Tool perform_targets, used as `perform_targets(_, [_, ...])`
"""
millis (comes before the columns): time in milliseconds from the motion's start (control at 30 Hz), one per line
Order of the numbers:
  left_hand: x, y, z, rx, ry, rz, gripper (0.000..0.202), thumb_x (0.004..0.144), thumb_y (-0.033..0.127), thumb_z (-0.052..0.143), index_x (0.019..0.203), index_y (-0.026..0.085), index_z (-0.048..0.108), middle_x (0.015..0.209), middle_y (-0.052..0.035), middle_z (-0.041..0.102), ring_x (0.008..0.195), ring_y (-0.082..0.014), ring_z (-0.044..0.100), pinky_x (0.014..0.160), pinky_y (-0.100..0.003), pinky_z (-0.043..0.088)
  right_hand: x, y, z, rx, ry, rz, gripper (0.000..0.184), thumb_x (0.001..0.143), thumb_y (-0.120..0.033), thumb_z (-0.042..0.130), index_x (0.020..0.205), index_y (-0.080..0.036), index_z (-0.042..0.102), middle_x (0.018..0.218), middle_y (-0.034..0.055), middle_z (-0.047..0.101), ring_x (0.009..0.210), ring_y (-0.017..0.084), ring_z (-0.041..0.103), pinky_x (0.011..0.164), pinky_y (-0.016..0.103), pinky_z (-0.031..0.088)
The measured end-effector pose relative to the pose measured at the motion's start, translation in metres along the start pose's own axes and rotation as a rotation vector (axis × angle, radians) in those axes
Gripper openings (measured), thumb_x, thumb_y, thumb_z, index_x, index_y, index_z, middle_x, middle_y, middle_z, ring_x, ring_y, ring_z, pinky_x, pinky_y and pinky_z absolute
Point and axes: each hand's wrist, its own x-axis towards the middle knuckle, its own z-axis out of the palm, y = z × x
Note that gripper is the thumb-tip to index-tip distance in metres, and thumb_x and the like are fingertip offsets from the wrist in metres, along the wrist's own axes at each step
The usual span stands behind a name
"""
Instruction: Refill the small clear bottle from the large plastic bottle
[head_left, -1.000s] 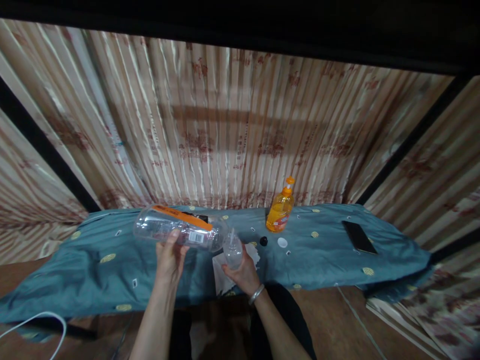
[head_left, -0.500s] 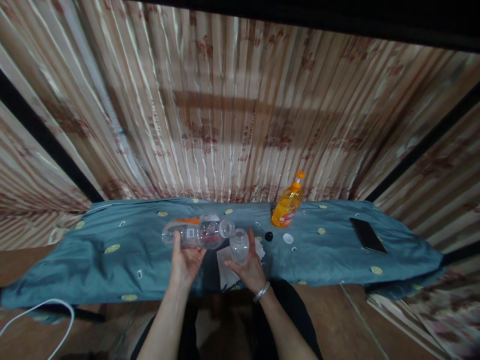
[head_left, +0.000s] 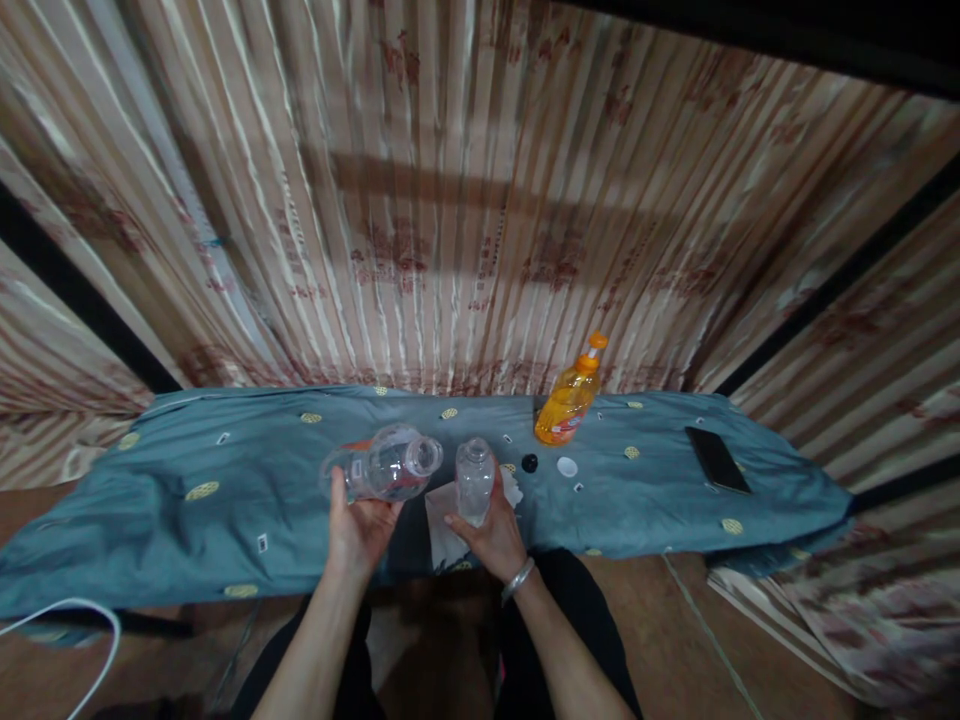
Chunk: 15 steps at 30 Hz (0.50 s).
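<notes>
My left hand (head_left: 361, 535) is closed around a large clear plastic bottle (head_left: 386, 465) with an orange label patch. That bottle lies tilted on its side, its open mouth toward the right. In my right hand (head_left: 495, 535) is a smaller clear bottle (head_left: 474, 480), held nearly upright with its uncapped neck up. A gap separates the two bottle mouths. Beneath them a pale sheet of paper or tissue (head_left: 444, 535) lies on the cloth, partly hidden by my right hand. To the right lie a small black cap (head_left: 530, 463) and a white disc-shaped lid (head_left: 567, 467).
A pump bottle of orange liquid (head_left: 568, 405) stands behind the caps. A black phone-like slab (head_left: 717, 460) lies farther right on the blue patterned cloth (head_left: 637, 510). Curtains (head_left: 450, 220) hang behind, with dark frame bars at both sides. A white cable (head_left: 112, 640) loops at lower left.
The two bottle mouths have come apart. My right hand has turned the small bottle more upright, and the large bottle's mouth now faces more toward me. The view has shifted slightly.
</notes>
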Motion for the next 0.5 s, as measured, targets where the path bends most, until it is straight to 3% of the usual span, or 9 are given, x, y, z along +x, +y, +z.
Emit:
perform_targets(200, [0.002,0.004,-0.005,-0.007,0.012,-0.011,0.04,0.091,0.046,0.04,0.117,0.025,0.061,0.092,-0.0062,0.073,0.08,-0.0176,0.069,0.071,-0.03,0.058,-0.001,0.002,-0.009,-0.036,-0.02,-0.033,0.113,0.064,-0.04,0.08,0.15,-0.016,0.011,0.146,0.0174,0.042,0.134,0.031,0.042,0.109,0.048,0.037])
perform_targets(267, [0.004,0.005,-0.007,-0.013,0.018,-0.016,0.041,0.091,0.047,0.04,0.117,0.025,0.061,0.091,-0.0066,0.073,0.08,-0.0178,0.069,0.07,-0.03,0.058,-0.005,0.007,-0.025,-0.06,-0.037,-0.036,0.111,0.064,-0.043,0.08,0.149,-0.016,0.015,0.148,0.0173,0.039,0.135,0.031,0.039,0.11,0.049,0.036])
perform_targets(400, [0.01,0.005,-0.013,-0.031,0.029,-0.033,0.043,0.09,0.048,0.04,0.119,0.023,0.06,0.093,-0.0084,0.073,0.08,-0.0179,0.07,0.073,-0.031,0.058,-0.013,0.024,-0.069,-0.118,0.007,0.024,0.092,0.074,-0.041,0.072,0.148,-0.021,0.021,0.14,0.0136,0.05,0.129,0.028,0.049,0.106,0.048,0.041])
perform_targets(500, [0.014,0.003,-0.016,-0.041,0.024,-0.055,0.042,0.09,0.046,0.042,0.119,0.021,0.06,0.093,-0.0097,0.073,0.081,-0.0188,0.07,0.075,-0.033,0.058,-0.002,0.035,-0.096,-0.37,0.008,0.092,0.076,0.082,-0.036,0.063,0.146,-0.019,0.025,0.139,0.015,0.051,0.129,0.027,0.049,0.105,0.046,0.042])
